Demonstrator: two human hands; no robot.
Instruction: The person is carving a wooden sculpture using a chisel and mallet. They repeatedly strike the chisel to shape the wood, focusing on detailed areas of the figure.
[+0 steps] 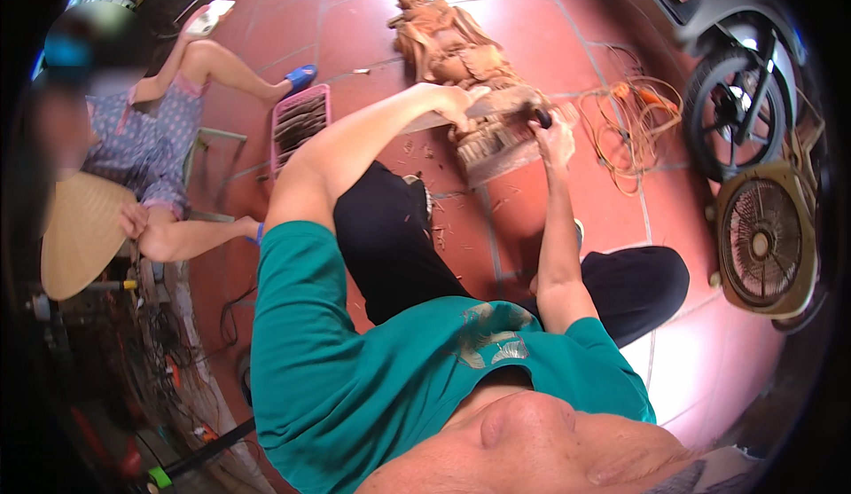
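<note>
A carved wooden figure (448, 46) lies on the tiled floor in front of me, its block-like base (501, 161) nearest to me. My left hand (454, 106) reaches over the figure's lower part, its fingers closed around a pale, blurred bar-shaped piece (507, 100) that looks like wood. My right hand (557, 142) is beside the base on the right, closed around a tool with a dark, rounded end (542, 118). The tool's working end is hidden or too blurred to tell its kind.
Wood chips (434, 215) are scattered before my knees. A pink tray (324, 104) of dark slim tools stands left; a seated person (151, 148) holds a conical hat (84, 232). An orange cord (625, 139), a motorbike wheel (734, 113) and a box fan (764, 241) are right.
</note>
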